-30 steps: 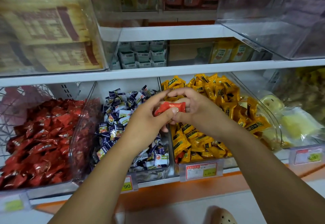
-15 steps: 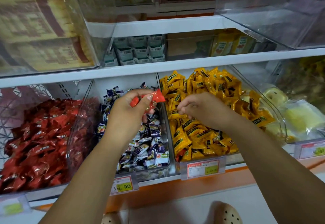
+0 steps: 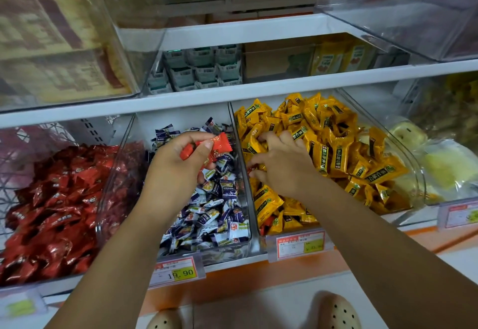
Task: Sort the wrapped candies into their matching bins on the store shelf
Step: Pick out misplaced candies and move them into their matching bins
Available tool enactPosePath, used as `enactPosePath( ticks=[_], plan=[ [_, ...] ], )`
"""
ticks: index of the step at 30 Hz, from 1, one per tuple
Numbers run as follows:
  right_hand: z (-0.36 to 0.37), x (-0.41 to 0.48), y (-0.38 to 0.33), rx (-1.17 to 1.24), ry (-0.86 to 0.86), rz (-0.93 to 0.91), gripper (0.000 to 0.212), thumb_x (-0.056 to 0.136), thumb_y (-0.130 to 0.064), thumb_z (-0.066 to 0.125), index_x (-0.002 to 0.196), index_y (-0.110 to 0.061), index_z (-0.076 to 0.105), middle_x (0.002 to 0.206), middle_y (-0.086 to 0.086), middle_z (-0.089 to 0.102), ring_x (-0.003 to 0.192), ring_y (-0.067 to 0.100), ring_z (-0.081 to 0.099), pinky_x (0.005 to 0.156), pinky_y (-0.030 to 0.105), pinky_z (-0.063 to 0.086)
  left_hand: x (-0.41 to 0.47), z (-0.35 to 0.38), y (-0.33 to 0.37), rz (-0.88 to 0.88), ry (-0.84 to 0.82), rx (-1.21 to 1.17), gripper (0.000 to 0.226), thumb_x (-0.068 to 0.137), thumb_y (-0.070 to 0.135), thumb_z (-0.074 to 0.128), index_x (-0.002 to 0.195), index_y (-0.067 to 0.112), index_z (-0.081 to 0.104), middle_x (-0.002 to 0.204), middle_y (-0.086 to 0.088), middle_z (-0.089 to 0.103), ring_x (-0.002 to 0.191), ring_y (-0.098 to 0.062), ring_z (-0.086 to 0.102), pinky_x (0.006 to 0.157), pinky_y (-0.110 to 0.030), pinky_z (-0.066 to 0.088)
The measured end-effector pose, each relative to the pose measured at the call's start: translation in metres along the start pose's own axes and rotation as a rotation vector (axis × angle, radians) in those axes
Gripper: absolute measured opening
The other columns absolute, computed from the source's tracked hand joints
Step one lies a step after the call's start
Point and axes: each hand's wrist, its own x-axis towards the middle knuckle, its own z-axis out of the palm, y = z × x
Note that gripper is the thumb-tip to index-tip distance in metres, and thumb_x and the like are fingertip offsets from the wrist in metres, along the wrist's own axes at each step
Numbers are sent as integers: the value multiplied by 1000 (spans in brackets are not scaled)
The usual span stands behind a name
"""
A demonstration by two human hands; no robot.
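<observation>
My left hand (image 3: 178, 165) pinches a red wrapped candy (image 3: 219, 143) between thumb and fingers, above the middle bin (image 3: 241, 173) of blue-and-white candies (image 3: 214, 209). More red wrappers show under its fingers. My right hand (image 3: 282, 165) reaches into the yellow candies (image 3: 333, 147) in the bin to the right, fingers spread and dug among the wrappers; what the fingertips hold is hidden. A small red piece (image 3: 252, 168) shows by its thumb. The bin of red candies (image 3: 51, 204) sits at the far left.
Clear bins with pale yellow packets (image 3: 445, 165) stand at the right. Price tags (image 3: 176, 271) hang on the shelf's front edge. An upper shelf (image 3: 232, 93) with boxed goods and clear bins overhangs. My shoes (image 3: 336, 313) show below.
My hands parted: the left took the red candy and moved left over the blue-and-white bin. The right hand went down into the yellow candies.
</observation>
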Motion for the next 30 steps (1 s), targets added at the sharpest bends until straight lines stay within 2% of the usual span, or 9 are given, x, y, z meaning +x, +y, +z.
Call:
enactPosePath(
  ticks=[6, 12, 16, 19, 21, 23, 26, 28, 30],
  plan=[
    [7, 6, -6, 44, 103, 53, 20, 92, -46, 55, 106, -44, 68, 136, -7, 42, 124, 22, 31, 95, 39, 26, -3, -3, 2, -14, 0, -3, 13, 94, 25, 58, 95, 32, 68, 61, 8, 64, 54, -8, 52, 51, -18, 46],
    [-28, -2, 12, 549, 83, 105, 7, 85, -41, 68, 84, -48, 67, 129, -10, 49, 127, 17, 32, 107, 39, 27, -4, -1, 4, -3, -74, 42, 14, 94, 25, 58, 91, 33, 68, 65, 12, 62, 62, -4, 59, 56, -23, 48],
    [-55, -22, 11, 785, 166, 27, 10, 86, -32, 68, 84, -41, 67, 98, -17, 64, 97, 0, 56, 80, 11, 41, -4, 10, 6, 42, -139, 78, 4, 89, 29, 64, 90, 31, 68, 62, 11, 61, 60, -5, 56, 59, -32, 47],
    [-64, -34, 3, 986, 88, 23, 6, 88, -23, 67, 87, -28, 71, 81, -9, 70, 77, 4, 66, 68, 16, 52, -8, 19, 10, 62, -209, 55, 14, 77, 39, 70, 90, 33, 67, 66, 14, 61, 62, -4, 57, 57, -23, 45],
    [-62, -39, -3, 1059, 87, 25, 5, 88, -18, 67, 87, -20, 71, 79, -3, 71, 73, 7, 67, 64, 17, 54, -11, 24, 12, 61, -272, 58, 25, 72, 44, 69, 95, 34, 66, 70, 16, 62, 62, -2, 57, 55, -17, 45],
    [-61, -39, -5, 1108, 64, 44, 6, 90, -14, 64, 91, -16, 69, 79, 0, 72, 72, 9, 68, 62, 18, 54, -13, 27, 12, 81, -282, 69, 18, 79, 38, 69, 96, 32, 66, 68, 18, 61, 61, 0, 56, 54, -14, 45],
    [-63, -40, 10, 1024, -76, 98, 10, 94, -20, 58, 103, -22, 62, 92, -3, 72, 81, 15, 68, 65, 23, 55, -11, 27, 10, 89, -194, 79, 8, 87, 31, 66, 95, 32, 66, 67, 17, 62, 59, 0, 57, 52, -18, 44],
    [-55, -43, 23, 770, -282, 63, 21, 90, -26, 63, 109, -33, 60, 111, -10, 64, 98, 18, 62, 79, 32, 54, -9, 23, 10, 73, -168, 79, 6, 89, 31, 64, 94, 32, 65, 64, 18, 62, 56, 1, 56, 55, -22, 45],
    [-39, -46, 21, 527, -444, -16, 33, 84, -29, 71, 114, -38, 61, 130, -12, 49, 121, 13, 42, 100, 36, 40, -8, 21, 10, 71, -182, 85, 5, 90, 30, 63, 94, 31, 65, 64, 19, 62, 55, 2, 56, 57, -21, 43]
  ],
)
